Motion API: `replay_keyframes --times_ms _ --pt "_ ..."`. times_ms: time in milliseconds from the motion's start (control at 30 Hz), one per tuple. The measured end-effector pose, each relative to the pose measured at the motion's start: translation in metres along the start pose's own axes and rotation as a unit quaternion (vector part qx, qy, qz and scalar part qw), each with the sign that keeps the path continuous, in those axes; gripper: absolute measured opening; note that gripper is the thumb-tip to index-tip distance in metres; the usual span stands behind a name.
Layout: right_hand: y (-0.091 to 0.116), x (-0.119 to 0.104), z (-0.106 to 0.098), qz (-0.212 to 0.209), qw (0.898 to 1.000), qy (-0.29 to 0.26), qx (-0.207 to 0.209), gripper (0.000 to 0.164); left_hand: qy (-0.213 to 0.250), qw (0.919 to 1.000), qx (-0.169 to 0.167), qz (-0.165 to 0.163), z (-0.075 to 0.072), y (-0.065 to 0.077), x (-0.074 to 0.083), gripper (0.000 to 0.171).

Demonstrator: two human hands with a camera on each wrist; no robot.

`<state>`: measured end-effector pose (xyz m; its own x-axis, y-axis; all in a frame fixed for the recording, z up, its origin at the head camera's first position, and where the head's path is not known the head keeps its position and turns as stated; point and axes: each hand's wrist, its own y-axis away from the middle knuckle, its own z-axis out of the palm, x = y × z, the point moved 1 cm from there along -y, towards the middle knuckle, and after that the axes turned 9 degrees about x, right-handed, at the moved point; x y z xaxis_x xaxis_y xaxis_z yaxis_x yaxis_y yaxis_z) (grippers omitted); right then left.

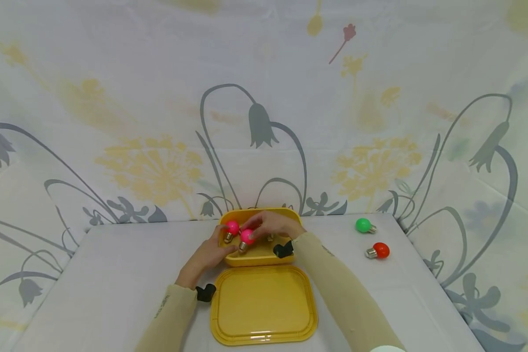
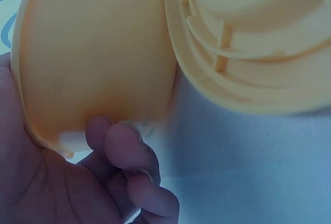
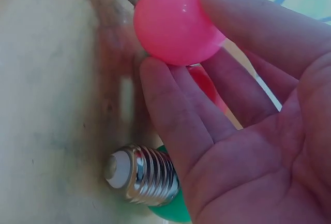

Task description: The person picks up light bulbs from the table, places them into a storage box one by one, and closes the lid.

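Note:
My right hand (image 1: 270, 225) pinches a pink light bulb (image 1: 247, 236) between thumb and fingers inside the yellow box (image 1: 255, 261). A second pink bulb (image 1: 232, 228) lies at the box's left end. Beneath my right hand, the right wrist view shows a green bulb (image 3: 155, 177) and part of a red one (image 3: 204, 81). My left hand (image 1: 209, 254) grips the box's left end, its fingers (image 2: 129, 146) curled against the outer wall in the left wrist view. In front of the box is a yellow lid (image 1: 264, 305).
On the white table (image 1: 127, 274), to the right, lie another green bulb (image 1: 363, 225) and another red bulb (image 1: 381, 250). A flower-printed cloth (image 1: 264, 63) hangs behind the box and down both sides.

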<state>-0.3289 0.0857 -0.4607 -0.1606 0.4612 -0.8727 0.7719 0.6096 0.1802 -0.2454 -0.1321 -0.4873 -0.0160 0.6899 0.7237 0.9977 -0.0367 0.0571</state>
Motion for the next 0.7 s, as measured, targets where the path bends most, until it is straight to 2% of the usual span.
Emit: replay_keyframes --times_ms 400,700 --pt "-0.008 -0.004 0.007 -0.005 1.0 0.003 -0.024 0.031 -0.02 0.9984 0.047 0.024 0.001 0.002 -0.002 0.058" --pt "-0.011 -0.004 0.01 -0.012 0.999 0.025 -0.039 0.025 -0.021 0.9985 0.049 0.014 0.005 0.0 -0.002 0.055"
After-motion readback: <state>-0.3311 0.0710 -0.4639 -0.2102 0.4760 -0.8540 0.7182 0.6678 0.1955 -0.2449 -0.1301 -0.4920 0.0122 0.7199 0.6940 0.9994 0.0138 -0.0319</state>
